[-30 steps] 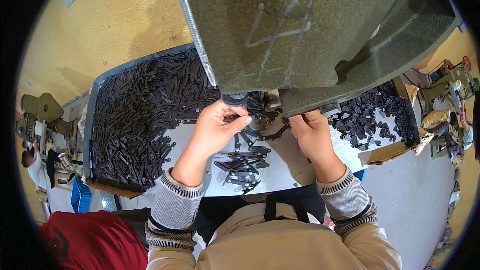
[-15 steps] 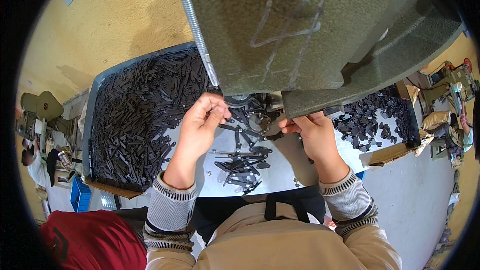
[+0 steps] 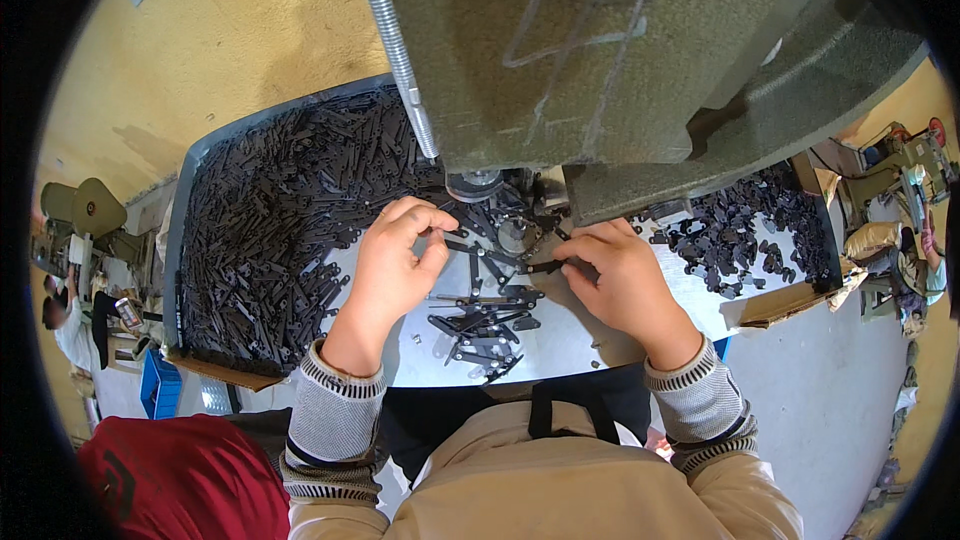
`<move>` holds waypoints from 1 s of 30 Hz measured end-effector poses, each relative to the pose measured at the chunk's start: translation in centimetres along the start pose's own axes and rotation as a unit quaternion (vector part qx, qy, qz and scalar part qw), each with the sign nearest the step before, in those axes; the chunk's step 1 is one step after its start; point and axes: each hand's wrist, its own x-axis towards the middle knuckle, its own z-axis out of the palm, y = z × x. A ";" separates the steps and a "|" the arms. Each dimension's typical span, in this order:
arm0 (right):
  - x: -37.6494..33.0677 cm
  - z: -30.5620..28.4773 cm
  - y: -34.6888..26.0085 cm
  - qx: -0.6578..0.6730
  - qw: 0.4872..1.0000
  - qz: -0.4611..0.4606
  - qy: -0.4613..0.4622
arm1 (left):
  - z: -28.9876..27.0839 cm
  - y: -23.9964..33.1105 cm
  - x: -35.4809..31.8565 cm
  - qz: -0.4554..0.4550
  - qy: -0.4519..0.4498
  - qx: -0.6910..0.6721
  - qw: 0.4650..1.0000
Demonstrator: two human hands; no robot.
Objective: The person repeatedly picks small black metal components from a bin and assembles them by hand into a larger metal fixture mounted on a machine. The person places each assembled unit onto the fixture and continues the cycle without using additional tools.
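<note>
Under the head of a green machine point(image 3: 540, 60), my two hands hold a chain of riveted black metal strips point(image 3: 485, 253) stretched between them. My left hand point(image 3: 395, 255) is curled at its left end, the thumb and forefinger close about the strip. At the right end, the thumb and fingers of my right hand point(image 3: 630, 280) pinch a dark strip. A round metal post point(image 3: 515, 235) stands just behind the chain. Nearer me lies a small heap of joined strips point(image 3: 485, 330) on the metal table point(image 3: 420, 365). The exact fingertip contact on the left is hard to see.
A large tray point(image 3: 180, 240) heaped with loose black strips stands on the left. Small black plates point(image 3: 740, 240) lie at the right by a cardboard edge point(image 3: 785, 310). A threaded rod point(image 3: 395, 50) hangs beside the machine. A person in red point(image 3: 190, 480) is at lower left.
My right hand has come out from beneath the machine, nearer and lower, with the strip's end in it. My left hand has shifted slightly left, its fingers less tightly pinched.
</note>
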 end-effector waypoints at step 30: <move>0.6 -0.1 -0.8 0.582 0.778 0.235 -0.022 | 0.4 1.9 -1.6 -0.143 -0.078 -0.359 0.919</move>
